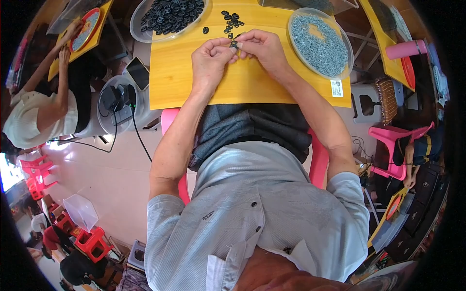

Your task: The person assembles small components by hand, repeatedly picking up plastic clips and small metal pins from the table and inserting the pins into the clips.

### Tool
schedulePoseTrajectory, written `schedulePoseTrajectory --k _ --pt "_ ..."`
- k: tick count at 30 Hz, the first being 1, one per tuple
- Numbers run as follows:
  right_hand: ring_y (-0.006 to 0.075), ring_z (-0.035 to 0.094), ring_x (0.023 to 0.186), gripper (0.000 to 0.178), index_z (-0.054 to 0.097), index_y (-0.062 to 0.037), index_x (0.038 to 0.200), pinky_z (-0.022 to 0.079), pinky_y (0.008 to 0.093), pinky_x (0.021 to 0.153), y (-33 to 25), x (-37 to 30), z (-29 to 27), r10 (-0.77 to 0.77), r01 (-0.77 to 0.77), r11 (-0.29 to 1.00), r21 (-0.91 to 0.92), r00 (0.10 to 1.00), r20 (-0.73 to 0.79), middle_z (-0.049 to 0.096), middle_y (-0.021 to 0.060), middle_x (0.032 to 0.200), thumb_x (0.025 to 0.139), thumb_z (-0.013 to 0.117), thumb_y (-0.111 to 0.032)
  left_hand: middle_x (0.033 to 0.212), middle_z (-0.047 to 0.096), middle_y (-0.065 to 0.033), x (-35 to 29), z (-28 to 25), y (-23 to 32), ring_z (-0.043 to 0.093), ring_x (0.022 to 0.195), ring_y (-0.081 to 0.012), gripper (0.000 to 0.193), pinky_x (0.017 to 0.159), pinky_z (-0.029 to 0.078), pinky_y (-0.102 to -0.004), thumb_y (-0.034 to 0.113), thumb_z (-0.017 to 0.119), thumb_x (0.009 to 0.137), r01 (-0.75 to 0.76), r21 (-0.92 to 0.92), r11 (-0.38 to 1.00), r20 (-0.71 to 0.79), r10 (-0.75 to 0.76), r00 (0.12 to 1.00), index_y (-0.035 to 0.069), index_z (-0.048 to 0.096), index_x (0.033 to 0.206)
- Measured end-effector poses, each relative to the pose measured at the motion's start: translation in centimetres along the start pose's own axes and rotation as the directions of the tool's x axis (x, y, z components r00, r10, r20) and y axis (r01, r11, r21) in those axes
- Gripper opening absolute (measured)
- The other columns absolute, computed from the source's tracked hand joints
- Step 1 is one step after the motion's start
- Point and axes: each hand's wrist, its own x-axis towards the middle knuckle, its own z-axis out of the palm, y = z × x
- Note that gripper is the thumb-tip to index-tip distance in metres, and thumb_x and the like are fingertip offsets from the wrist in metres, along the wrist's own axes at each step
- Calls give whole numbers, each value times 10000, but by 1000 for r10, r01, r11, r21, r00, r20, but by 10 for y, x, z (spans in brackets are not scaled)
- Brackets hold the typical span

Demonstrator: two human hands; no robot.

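Over the yellow tabletop (184,85), my left hand (208,63) and my right hand (264,51) meet fingertip to fingertip. Both pinch a small black plastic piece (234,44), mostly covered by the fingers. Just beyond them lie several loose black oval pieces (232,19) with holes, in a short trail. One more black oval piece (206,30) sits apart, to the left. At the far left of the table, a clear round tray (136,24) holds a heap of similar black pieces. A second clear tray (350,56), on the right, is filled with small silvery screw-like pieces (315,51).
A clear bin (310,5) stands at the table's far edge. To the left are a stool with a tub of black chargers (116,99) and a dark phone (138,73). A co-worker (48,102) sits at another yellow table. Right: a pink bottle (407,49) and pink chair (395,145).
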Motion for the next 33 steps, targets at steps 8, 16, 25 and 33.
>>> schedulePoseTrajectory --k 8,16,25,33 --pt "74 609 649 147 649 -26 1007 427 197 584 -12 2 -8 92 -87 994 -60 992 82 635 3 731 892 689 -109 809 693 -26 1 -7 -5 623 711 -73 330 675 528 -225 28 760 848 -217 340 915 173 166 971 -10 671 1163" --pt "65 566 589 162 628 -46 1004 398 194 551 -14 2 -12 145 -140 989 -51 982 121 619 -6 699 874 697 -115 763 667 -66 -4 -4 5 602 652 -135 313 650 524 -275 81 801 803 -407 589 698 258 315 913 9 708 1094" --pt "59 562 599 119 629 -55 978 401 191 549 -11 0 -9 159 -152 986 -66 982 107 609 -11 696 882 686 -96 787 712 -102 -5 -5 6 664 687 -156 287 649 537 -294 165 813 819 -424 681 597 277 326 904 11 729 1045" --pt "63 566 601 104 622 -56 962 403 189 548 -9 0 -9 177 -172 983 -58 978 108 611 -8 702 885 685 -86 827 717 -141 -5 -7 8 688 701 -223 256 652 545 -322 170 778 851 -503 682 531 348 369 862 0 717 1032"
